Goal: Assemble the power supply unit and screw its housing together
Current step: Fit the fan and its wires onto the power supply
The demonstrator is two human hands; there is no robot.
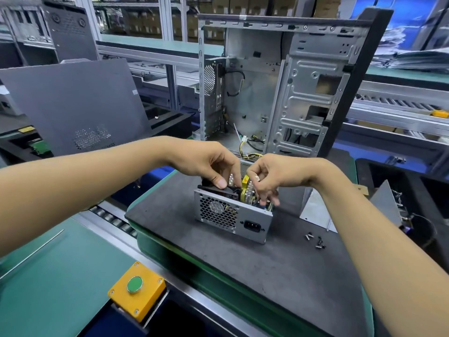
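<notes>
An open grey power supply housing [252,223] stands on the dark mat [243,263], its honeycomb grille and power socket facing me. The top is uncovered, showing a black fan [230,192] and yellow parts [245,184] inside. My left hand [213,164] grips the black fan at the housing's upper left edge, thumb pressed on it. My right hand [269,178] reaches into the open top from the right, its fingers curled among the wires and parts; what they pinch is hidden. A bent grey metal cover [313,205] lies behind the housing to the right. Several small black screws [315,240] lie on the mat.
An open computer case [303,93] stands upright just behind the housing, with loose wires at its base. A grey side panel [73,105] leans at the left. A yellow box with a green button [137,287] sits at the near conveyor edge. Black bins [413,190] stand right.
</notes>
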